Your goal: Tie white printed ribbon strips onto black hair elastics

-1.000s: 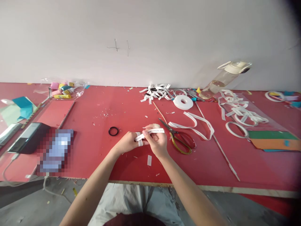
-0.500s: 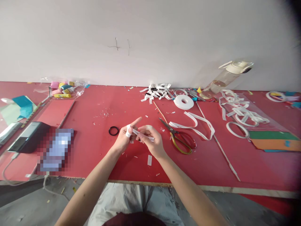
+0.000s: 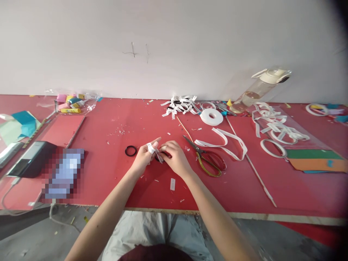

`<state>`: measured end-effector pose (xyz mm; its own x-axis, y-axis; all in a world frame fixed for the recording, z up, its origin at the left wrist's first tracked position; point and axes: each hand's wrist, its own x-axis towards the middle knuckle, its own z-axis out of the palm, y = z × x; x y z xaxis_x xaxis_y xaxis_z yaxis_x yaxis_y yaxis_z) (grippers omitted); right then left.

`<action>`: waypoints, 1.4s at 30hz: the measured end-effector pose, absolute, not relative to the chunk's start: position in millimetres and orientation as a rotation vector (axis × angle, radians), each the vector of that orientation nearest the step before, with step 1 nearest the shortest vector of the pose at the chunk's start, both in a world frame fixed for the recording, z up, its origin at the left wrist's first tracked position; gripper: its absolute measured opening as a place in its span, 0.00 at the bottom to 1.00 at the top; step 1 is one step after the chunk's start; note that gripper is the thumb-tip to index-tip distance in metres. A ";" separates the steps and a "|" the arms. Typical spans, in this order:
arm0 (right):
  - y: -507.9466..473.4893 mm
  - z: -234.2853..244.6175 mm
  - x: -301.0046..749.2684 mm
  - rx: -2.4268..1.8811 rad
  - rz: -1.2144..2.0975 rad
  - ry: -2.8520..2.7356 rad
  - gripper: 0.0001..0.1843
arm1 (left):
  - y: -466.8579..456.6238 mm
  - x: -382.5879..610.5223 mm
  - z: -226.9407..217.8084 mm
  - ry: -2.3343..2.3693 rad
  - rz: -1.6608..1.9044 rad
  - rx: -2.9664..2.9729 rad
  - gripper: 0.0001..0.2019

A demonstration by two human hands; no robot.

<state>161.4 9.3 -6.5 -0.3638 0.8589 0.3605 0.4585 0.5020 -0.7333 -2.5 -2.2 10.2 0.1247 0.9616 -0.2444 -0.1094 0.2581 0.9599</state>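
Note:
My left hand [image 3: 143, 157] is closed on a white printed ribbon [image 3: 159, 156], part of which wraps round its thumb. Close beside it, my right hand [image 3: 176, 156] has its fingers bent in at the ribbon's end. A black band, similar to a hair tie, shows partly between the hands; the fingers hide most of it. Left of my hands, a black hair tie [image 3: 131, 151] lies flat on the red table [image 3: 108, 174]. Scissors [image 3: 208, 159] with red and yellow-green handles lie partly open to the right, near a long loose ribbon [image 3: 231, 154].
Behind lie a pile of ribbon-tied black bands [image 3: 181, 106] and a white ribbon roll [image 3: 211, 117]. A tilted bottle [image 3: 252, 94], tangled ribbons [image 3: 282, 127] and coloured sheets [image 3: 315, 161] occupy the right. A phone [image 3: 63, 175] and a dark box [image 3: 32, 159] lie left, with cables.
My right hand has turned over and its fingers have curled in toward the left hand. The ribbon's end, stretched out to the right before, now points down between the hands.

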 end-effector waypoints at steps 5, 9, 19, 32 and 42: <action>13.6 -18.1 158.5 -1.131 0.590 -2.119 0.06 | -2.0 1.2 13.5 1.191 0.946 1.063 0.40; 11.6 -20.9 156.4 -1.236 0.589 -2.148 0.06 | -2.0 1.0 14.9 1.184 0.938 1.084 0.40; 6.9 -11.5 155.0 -1.052 1.356 -1.379 0.10 | 1.0 -8.5 10.0 1.003 1.069 0.855 0.38; 5.9 -4.9 151.5 -0.911 1.644 -0.899 0.17 | -3.0 -4.0 19.6 0.989 1.004 0.843 0.40; 9.6 -2.3 153.6 -0.812 1.642 -0.730 0.13 | 1.0 -2.1 13.3 0.887 1.051 0.751 0.33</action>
<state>153.6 9.6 -2.3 -0.1549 0.9785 -0.1361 -0.5550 -0.2001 -0.8074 -2.1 1.0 13.3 0.2323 0.9411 -0.2456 -0.4004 0.3227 0.8576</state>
